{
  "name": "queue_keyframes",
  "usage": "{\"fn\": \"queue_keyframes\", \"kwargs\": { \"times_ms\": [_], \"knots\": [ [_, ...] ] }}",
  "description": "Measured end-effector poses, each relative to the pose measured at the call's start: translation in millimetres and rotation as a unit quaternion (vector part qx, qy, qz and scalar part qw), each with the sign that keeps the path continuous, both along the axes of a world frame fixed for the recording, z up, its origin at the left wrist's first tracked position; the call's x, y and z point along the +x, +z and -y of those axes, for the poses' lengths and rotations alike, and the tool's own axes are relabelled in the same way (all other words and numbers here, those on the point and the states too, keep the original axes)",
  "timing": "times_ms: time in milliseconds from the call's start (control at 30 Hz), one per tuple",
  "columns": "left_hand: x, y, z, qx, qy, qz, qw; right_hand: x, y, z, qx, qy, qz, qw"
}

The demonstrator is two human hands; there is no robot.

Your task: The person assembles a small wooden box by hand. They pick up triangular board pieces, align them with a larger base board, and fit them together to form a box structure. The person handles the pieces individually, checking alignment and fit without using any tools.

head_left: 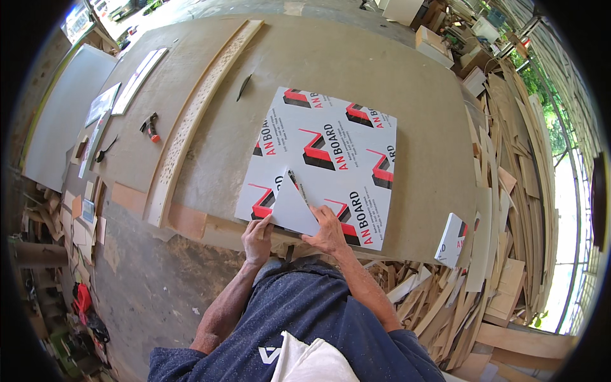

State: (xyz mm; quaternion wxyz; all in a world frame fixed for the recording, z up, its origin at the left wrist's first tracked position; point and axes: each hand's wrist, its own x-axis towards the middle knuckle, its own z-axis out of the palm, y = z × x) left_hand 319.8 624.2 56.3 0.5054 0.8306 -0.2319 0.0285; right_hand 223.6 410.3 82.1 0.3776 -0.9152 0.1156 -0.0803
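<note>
A square white panel (331, 137) lies at the table's near edge, its face covered in film printed with red and black shapes and lettering. At the near side stands out a plain white triangular piece of film (294, 207), its pointed tip toward the panel's middle. A narrow printed edge of it curls up on the right. My left hand (258, 242) is closed at its lower left corner, thumb and fingers pinched on the film. My right hand (328, 232) has its fingers closed on the flap's right side, partly hiding it.
Under the panel is a wide brown table (423, 153). A long perforated wooden strip (191, 124) lies left, beyond it a hammer (151, 127) and a dark brush-like tool (106, 150). A small printed offcut (452, 240) sits at right. Scrap wood (522, 165) piles up beyond the right edge.
</note>
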Motion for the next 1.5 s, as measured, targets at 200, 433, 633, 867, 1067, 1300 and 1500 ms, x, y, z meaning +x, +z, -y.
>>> {"fn": "queue_keyframes", "kwargs": {
  "times_ms": [200,433,633,867,1067,1300,1500],
  "knots": [
    [5,0,-3,-0.003,-0.018,0.006,1.000,-15,8,18,0.123,0.032,0.013,0.992],
    [5,1,-2,-0.005,-0.013,-0.011,1.000,-48,3,24,0.184,0.013,-0.001,0.983],
    [5,-2,-2,-0.021,-0.007,-0.034,0.999,-34,-5,6,0.057,-0.025,0.037,0.997],
    [11,10,0,0.009,-0.036,-0.063,0.997,-41,-22,-9,0.090,-0.070,0.044,0.993],
    [10,13,-1,0.061,-0.045,-0.066,0.995,-39,-23,-8,0.110,-0.074,0.043,0.990],
    [15,7,5,-0.012,-0.037,-0.178,0.983,-34,-24,8,0.059,-0.096,0.078,0.991],
    [23,-1,-1,-0.102,-0.057,-0.306,0.945,-32,-17,11,-0.059,-0.080,0.154,0.983]
  ]
}}
